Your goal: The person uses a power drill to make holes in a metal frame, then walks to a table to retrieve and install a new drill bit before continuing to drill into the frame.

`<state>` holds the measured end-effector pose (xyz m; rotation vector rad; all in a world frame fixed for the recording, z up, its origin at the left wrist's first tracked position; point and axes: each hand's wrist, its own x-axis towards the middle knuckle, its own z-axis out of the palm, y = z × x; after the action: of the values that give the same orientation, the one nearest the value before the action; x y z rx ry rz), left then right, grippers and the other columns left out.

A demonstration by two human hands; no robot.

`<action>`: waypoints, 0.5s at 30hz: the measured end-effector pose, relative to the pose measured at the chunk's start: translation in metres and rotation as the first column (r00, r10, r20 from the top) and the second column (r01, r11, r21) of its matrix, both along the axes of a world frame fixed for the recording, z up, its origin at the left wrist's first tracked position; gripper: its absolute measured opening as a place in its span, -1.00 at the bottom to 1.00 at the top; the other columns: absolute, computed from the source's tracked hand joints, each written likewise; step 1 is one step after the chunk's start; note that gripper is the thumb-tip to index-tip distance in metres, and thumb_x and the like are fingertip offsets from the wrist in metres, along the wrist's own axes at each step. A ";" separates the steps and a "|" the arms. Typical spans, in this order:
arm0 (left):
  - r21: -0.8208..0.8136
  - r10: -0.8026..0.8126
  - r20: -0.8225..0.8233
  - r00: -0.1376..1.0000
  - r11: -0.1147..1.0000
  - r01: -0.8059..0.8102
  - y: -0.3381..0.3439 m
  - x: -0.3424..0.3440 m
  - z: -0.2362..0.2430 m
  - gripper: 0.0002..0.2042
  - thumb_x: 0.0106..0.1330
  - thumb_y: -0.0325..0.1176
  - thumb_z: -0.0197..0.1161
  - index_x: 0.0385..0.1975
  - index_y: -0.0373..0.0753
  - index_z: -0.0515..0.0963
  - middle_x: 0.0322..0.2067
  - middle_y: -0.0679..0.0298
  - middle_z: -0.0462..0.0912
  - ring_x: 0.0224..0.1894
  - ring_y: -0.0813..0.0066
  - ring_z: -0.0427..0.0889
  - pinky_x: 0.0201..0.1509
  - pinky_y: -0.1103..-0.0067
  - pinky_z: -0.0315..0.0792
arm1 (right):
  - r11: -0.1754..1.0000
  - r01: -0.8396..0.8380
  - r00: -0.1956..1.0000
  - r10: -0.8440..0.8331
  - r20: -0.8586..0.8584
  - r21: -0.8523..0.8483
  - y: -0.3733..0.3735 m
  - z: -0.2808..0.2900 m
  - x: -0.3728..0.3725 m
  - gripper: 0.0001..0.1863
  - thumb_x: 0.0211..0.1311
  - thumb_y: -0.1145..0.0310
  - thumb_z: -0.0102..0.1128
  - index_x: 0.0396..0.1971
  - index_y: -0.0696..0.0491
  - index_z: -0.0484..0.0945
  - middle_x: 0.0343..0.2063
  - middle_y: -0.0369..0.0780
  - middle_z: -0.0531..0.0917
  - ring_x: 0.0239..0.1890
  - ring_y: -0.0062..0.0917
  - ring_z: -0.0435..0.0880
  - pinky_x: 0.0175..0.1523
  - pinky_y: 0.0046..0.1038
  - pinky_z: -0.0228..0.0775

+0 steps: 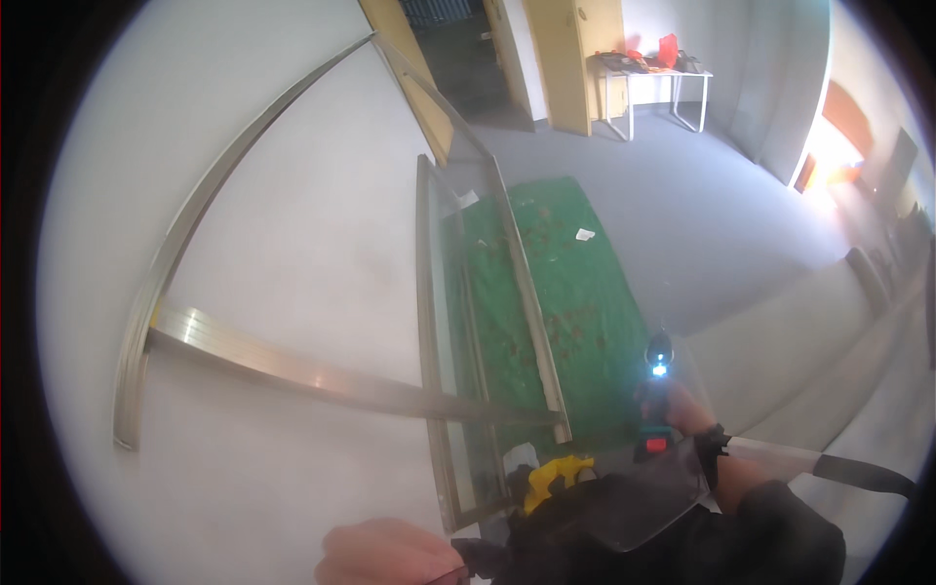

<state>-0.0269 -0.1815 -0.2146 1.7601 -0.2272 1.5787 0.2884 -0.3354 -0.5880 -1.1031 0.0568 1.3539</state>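
Note:
My right hand (688,411) is wrapped round a dark cordless drill (659,395) with its work light on. A red patch shows at the near end of the drill. The drill is over the lower right edge of a green sheet (575,292) on the floor. Low in the view, beside the white wall, my left hand (385,552) has its fingers curled, and what they hold, if anything, is hidden. Between the hands and the wall stands a metal frame (283,366) with a crossbar, its long rails reaching away from me. A glazed panel (448,322) with metal edges stands next to it.
A yellow cloth or bag (558,480) lies near my body. White scraps (585,235) and brown bits dot the green sheet. Farther off, a white-legged table (653,73) holds red and dark items beside a wooden door (561,63). Bright light glares at the right.

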 end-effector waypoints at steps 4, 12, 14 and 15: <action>0.039 0.053 0.050 0.997 0.998 -0.055 -0.011 -0.006 0.010 -0.74 0.47 -0.31 0.12 0.12 -0.08 0.48 -0.34 0.40 0.47 -0.25 0.41 0.28 -0.42 0.58 0.30 | 0.997 0.072 0.996 -0.072 -0.057 -0.005 -0.010 0.018 -0.002 -0.77 0.33 0.23 0.09 -0.20 0.08 0.52 -0.31 -0.13 0.64 -0.46 -0.36 0.62 -0.32 -0.25 0.54; 0.153 0.328 0.090 0.940 0.929 -0.338 -0.029 -0.034 0.026 -0.69 0.48 -0.32 0.13 0.19 0.07 0.47 -0.31 0.57 0.48 -0.29 0.51 0.21 -0.42 0.65 0.17 | 0.993 -0.070 0.987 0.083 0.138 -0.093 0.000 0.063 -0.024 -0.77 0.30 0.22 0.18 -0.19 0.05 0.52 -0.33 -0.17 0.65 -0.45 -0.38 0.62 -0.30 -0.31 0.55; 0.291 0.300 0.043 0.953 0.909 -0.299 -0.027 -0.037 0.037 -0.48 0.36 -0.18 0.31 0.30 0.03 0.34 -0.17 0.59 0.49 -0.26 0.53 0.22 -0.39 0.68 0.16 | 0.994 -0.061 0.992 0.071 0.103 -0.090 -0.003 0.054 -0.018 -0.78 0.31 0.22 0.14 -0.22 0.06 0.51 -0.34 -0.18 0.64 -0.44 -0.37 0.62 -0.30 -0.31 0.53; 0.280 0.307 0.040 0.951 0.910 -0.306 -0.028 -0.041 0.039 -0.48 0.36 -0.18 0.31 0.30 0.03 0.34 -0.17 0.59 0.49 -0.26 0.53 0.22 -0.39 0.68 0.16 | 0.992 -0.068 0.992 0.079 0.103 -0.102 -0.005 0.053 -0.017 -0.78 0.31 0.22 0.14 -0.22 0.06 0.51 -0.34 -0.18 0.64 -0.44 -0.37 0.62 -0.30 -0.31 0.53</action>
<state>-0.0680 -0.2097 -0.1755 2.1030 -0.1877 1.8368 0.2714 -0.3409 -0.5355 -1.2695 0.0048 1.3671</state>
